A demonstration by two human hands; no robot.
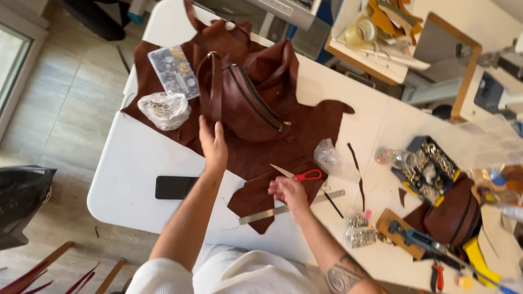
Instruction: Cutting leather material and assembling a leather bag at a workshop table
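The single head-worn view looks steeply down and forward over the person's own arms onto a white table [131, 179], tilted so the table edge runs slantwise. It sits close above the left hand [213, 146] and right hand [289, 193], which lie near the frame's centre. Beyond the hands lies more tabletop; left of them, floor; no second view overlaps.
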